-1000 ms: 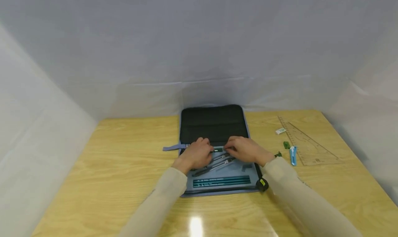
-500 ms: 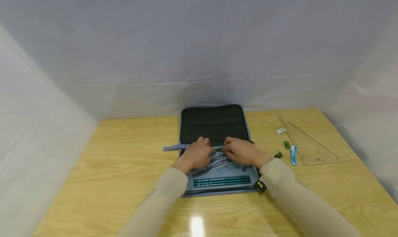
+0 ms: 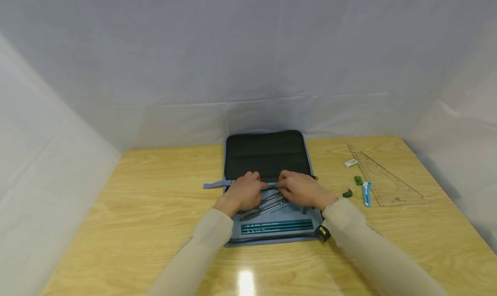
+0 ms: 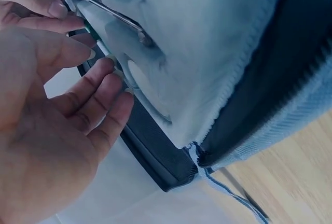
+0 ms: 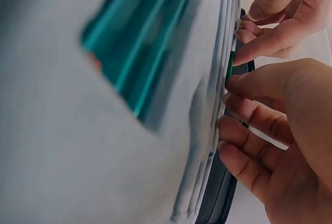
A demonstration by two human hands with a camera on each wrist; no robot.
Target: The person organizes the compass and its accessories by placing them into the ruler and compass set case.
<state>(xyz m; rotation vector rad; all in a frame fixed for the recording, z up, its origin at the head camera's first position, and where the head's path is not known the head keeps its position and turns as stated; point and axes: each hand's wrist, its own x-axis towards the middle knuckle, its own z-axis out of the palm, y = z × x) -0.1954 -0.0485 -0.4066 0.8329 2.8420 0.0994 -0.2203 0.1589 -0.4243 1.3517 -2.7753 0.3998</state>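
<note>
An unzipped case [image 3: 268, 155] stands with its dark lid folded back and a grey-blue tray insert [image 3: 293, 212] in its front half. At the tray's back edge lies a slim green piece [image 3: 273, 186], mostly hidden by fingers. My left hand [image 3: 243, 193] pinches its left end with bent fingers. My right hand [image 3: 303, 189] pinches the right end, fingertips close to the left hand's. In the right wrist view a strip of the green piece [image 5: 230, 64] shows between both hands. Metal drawing compasses [image 3: 268, 207] and teal pencils [image 3: 276, 227] lie in the tray ahead of the wrists.
On the wooden table [image 3: 155, 209] at the right lie a clear set square [image 3: 392, 184], a blue cutter knife [image 3: 366, 194], a white eraser [image 3: 351, 163], a green sharpener [image 3: 358, 181] and a small dark green piece [image 3: 347, 193]. A black-and-yellow item [image 3: 322, 233] sits by the case's front right corner.
My right hand has shifted slightly left and now covers more of the green piece. The left hand stays nearly in place. The black-and-yellow item has moved a little left.
</note>
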